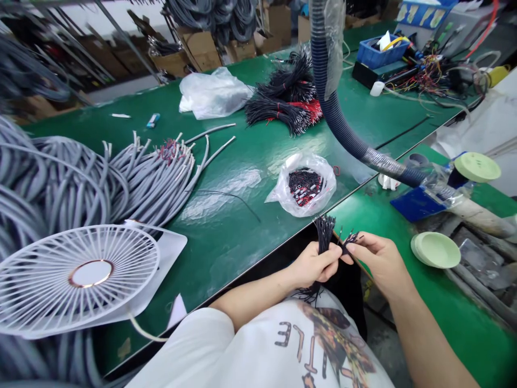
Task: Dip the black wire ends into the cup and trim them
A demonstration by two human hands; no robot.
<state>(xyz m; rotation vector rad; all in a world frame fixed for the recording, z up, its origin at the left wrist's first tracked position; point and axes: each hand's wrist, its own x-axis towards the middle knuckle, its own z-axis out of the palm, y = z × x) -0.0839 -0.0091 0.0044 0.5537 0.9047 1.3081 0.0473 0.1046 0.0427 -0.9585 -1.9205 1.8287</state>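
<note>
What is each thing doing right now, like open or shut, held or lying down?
Left hand, shut around the black wire bundle.
Right hand, pinching a few loose wires.
Plastic bag, open, lying on the green table.
White fan, lying face up.
Grey cables, loose in a heap.

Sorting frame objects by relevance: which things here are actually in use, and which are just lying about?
In use:
black wire bundle, gripped by left hand
loose wires, pinched by right hand
open bag of wire pieces, nearest the hands

Lying about:
grey cables
white fan
blue hose
green lid
blue tray
</note>
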